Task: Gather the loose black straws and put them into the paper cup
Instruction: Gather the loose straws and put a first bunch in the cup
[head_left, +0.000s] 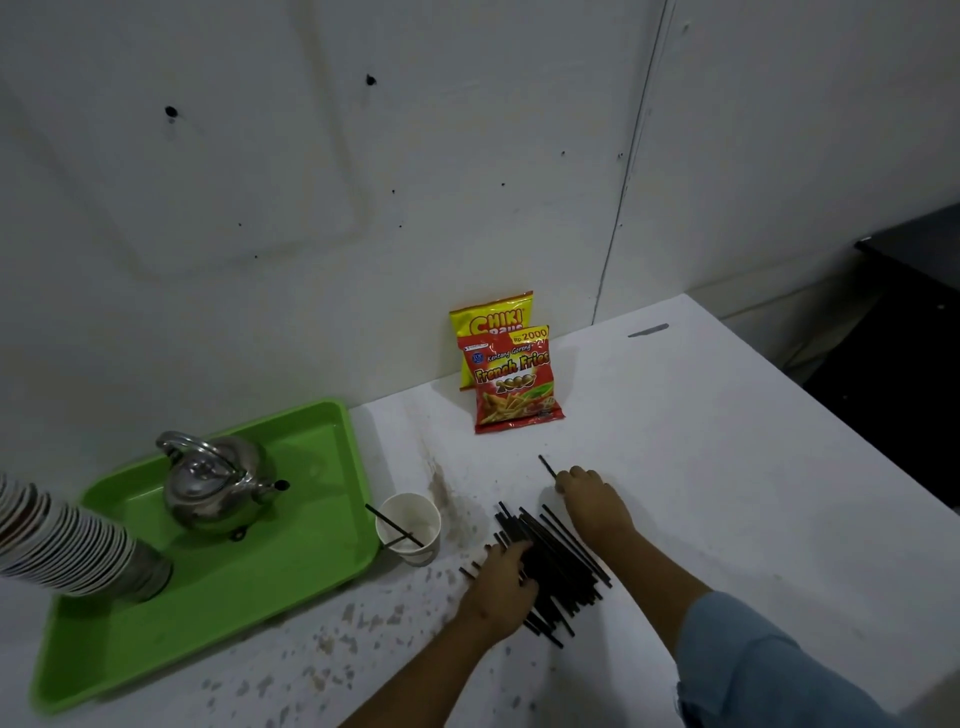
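Black straws heaped between both hands: left hand spread on them, right hand pinching one.

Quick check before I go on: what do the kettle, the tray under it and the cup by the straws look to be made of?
Kettle: polished metal, probably stainless steel, judging by its mirror-like highlights. Green tray: likely moulded plastic, with a smooth, uniform, slightly glossy surface. Cup: matte white with a thin rolled rim, so apparently paper; whether it is lined cannot be told.

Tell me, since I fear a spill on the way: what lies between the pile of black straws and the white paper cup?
In the head view, only bare, stained white tabletop separates the pile of black straws from the white paper cup.
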